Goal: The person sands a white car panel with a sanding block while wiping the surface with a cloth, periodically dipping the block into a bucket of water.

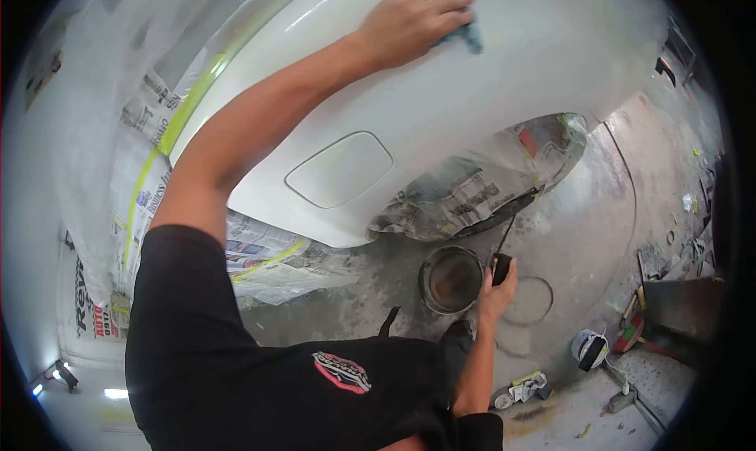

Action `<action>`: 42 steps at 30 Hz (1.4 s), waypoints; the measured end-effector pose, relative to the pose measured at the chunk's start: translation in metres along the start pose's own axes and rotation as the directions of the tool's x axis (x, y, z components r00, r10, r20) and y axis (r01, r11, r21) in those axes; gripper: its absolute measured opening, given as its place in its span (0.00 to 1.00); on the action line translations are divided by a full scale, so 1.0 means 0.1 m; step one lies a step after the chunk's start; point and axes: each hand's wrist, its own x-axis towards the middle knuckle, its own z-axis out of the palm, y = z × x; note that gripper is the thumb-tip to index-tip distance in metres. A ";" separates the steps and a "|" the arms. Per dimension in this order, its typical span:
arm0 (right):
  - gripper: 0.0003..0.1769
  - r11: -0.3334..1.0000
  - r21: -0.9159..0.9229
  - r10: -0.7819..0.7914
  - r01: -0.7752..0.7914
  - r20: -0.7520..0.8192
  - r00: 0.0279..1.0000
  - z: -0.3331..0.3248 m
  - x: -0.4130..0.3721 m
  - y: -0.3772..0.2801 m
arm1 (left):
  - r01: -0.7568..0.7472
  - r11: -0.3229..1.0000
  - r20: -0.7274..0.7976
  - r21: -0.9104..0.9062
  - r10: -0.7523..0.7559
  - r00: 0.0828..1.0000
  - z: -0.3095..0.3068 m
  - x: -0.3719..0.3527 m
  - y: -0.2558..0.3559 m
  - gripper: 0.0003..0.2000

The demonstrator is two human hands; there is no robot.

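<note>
My left hand (417, 22) reaches across to the white car body panel (504, 89). Its fingers press a crumpled blue-green cloth (471, 37) against the painted surface. Lower down, my right hand (498, 292) is closed around what looks like a black air blow gun (502, 268), with a long thin nozzle pointing up toward the wheel area. A fuel-flap outline (340, 170) shows in the panel below my left forearm. Newspaper and plastic sheeting (480, 187) cover the wheel.
A dark round bucket (450, 279) stands on the floor beside my right hand. Thin hose (632, 191) curves over the concrete. Taped newspaper (268, 242) masks nearby car parts. A white tub (589, 347) and small items (529, 386) sit at lower right.
</note>
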 end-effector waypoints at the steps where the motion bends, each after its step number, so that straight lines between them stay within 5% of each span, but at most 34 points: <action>1: 0.39 1.000 -0.023 -0.017 0.016 -0.021 1.000 -0.06 -0.05 0.14 | -0.002 0.999 0.061 -0.042 0.005 0.998 0.22 0.19 0.00 0.13; 5: 0.39 0.993 -0.114 -0.028 0.019 -0.074 0.997 -0.45 -0.33 0.71 | -0.107 0.993 0.180 -0.048 0.114 0.977 0.48 0.49 -0.01 0.18; 6: 0.39 0.986 -0.147 0.074 -0.081 -0.055 0.996 -0.55 -0.42 0.79 | -0.150 0.989 0.197 -0.010 0.149 0.969 0.44 0.40 -0.01 0.18; 8: 0.39 0.938 -0.225 0.268 -0.264 -0.013 0.963 -0.76 -0.63 0.96 | -0.169 0.984 0.240 -0.064 0.180 0.954 0.18 -0.04 0.08 0.20; 11: 0.40 0.923 -0.303 0.245 -0.237 -0.013 0.969 -0.86 -1.01 1.54 | -0.169 0.983 0.352 -0.069 0.182 0.918 -0.47 -0.93 0.26 0.22; 16: 0.41 0.859 -0.355 0.414 -0.368 0.060 0.908 -0.96 -1.42 1.73 | 0.049 0.998 0.396 0.050 -0.065 0.916 -1.44 -2.52 0.73 0.24; 20: 0.39 0.821 -0.342 0.487 -0.457 0.002 0.874 -0.90 -1.75 1.82 | 0.212 0.967 0.414 0.141 -0.252 0.875 -1.63 -3.66 1.29 0.26; 26: 0.39 0.802 -0.391 0.493 -0.453 0.004 0.870 -0.94 -2.19 1.85 | 0.583 0.808 0.434 -0.089 -0.495 0.753 -1.35 -4.67 2.37 0.38; 28: 0.39 0.798 -0.395 0.495 -0.455 -0.001 0.869 -1.01 -2.32 1.72 | 0.737 0.647 0.513 -0.198 -0.572 0.640 -1.35 -5.00 2.99 0.42; 30: 0.40 0.791 -0.412 0.490 -0.453 -0.017 0.872 -1.11 -2.47 1.63 | 0.907 0.371 0.569 -0.200 -0.710 0.416 -1.32 -5.39 3.72 0.35; 32: 0.40 0.755 -0.449 0.516 -0.478 -0.044 0.856 -1.19 -2.64 1.54 | 0.994 -0.067 0.605 -0.090 -0.796 0.001 -1.16 -6.07 4.74 0.22; 33: 0.40 0.729 -0.460 0.536 -0.506 -0.076 0.841 -1.26 -2.78 1.52 | 0.952 -0.305 0.655 0.017 -0.716 -0.241 -1.13 -6.40 5.23 0.20; 34: 0.41 0.738 -0.450 0.524 -0.502 -0.086 0.847 -1.30 -2.91 1.52 | 0.893 -0.392 0.608 0.222 -0.660 -0.441 -1.17 -6.66 5.79 0.23; 36: 0.41 0.687 -0.467 0.591 -0.557 -0.087 0.802 -1.37 -3.13 1.32 | 0.843 -0.433 0.609 0.318 -0.588 -0.532 -1.43 -7.24 6.72 0.28; 37: 0.41 0.662 -0.475 0.624 -0.579 -0.079 0.778 -1.37 -3.23 1.17 | 0.754 -0.368 0.463 0.544 -0.618 -0.636 -1.38 -7.47 7.26 0.21; 38: 0.41 0.691 -0.461 0.611 -0.557 -0.040 0.790 -1.40 -3.35 1.12 | 0.873 0.368 0.926 0.321 -0.316 -0.207 -1.69 -7.58 7.19 0.13; 40: 0.42 0.683 -0.519 0.573 -0.513 -0.054 0.818 -1.43 -3.56 1.04 | 0.918 0.334 0.892 0.214 -0.451 -0.044 -1.97 -7.68 7.45 0.05; 41: 0.43 0.677 -0.549 0.555 -0.490 -0.055 0.830 -1.44 -3.65 0.99 | 0.929 0.304 0.927 0.211 -0.364 -0.091 -2.03 -7.75 7.43 0.05; 42: 0.43 0.640 -0.565 0.619 -0.521 -0.022 0.785 -1.48 -3.66 0.91 | 0.989 0.130 0.935 0.066 -0.353 -0.015 -2.00 -7.84 7.39 0.05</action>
